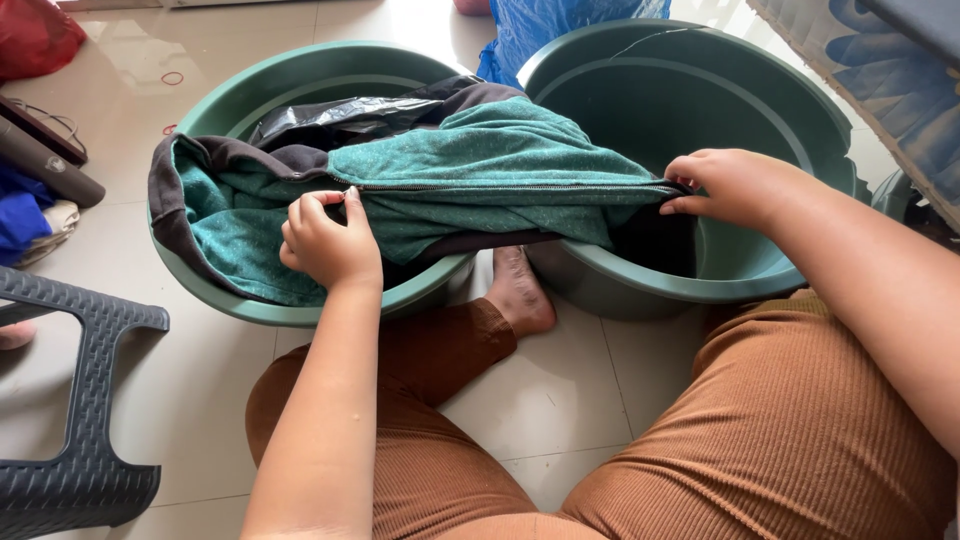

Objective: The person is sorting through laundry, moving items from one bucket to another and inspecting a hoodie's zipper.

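A teal fleece garment [480, 165] with dark trim and a zipper lies stretched across two green plastic basins. My left hand [328, 240] pinches the zipper edge over the left basin [300, 75]. At the other end of the zipper, my right hand [728, 185] grips the garment over the rim of the right basin [700, 90]. A black plastic sheet [330, 118] lies under the garment in the left basin. The inside of the right basin looks bare apart from the garment's end.
I sit on a tiled floor with legs in brown ribbed trousers [780, 420] and a bare foot [518, 290] between the basins. A dark plastic stool [80, 400] stands at the left. A blue plastic bag [545, 25] sits behind the basins, a red bag [35, 35] far left.
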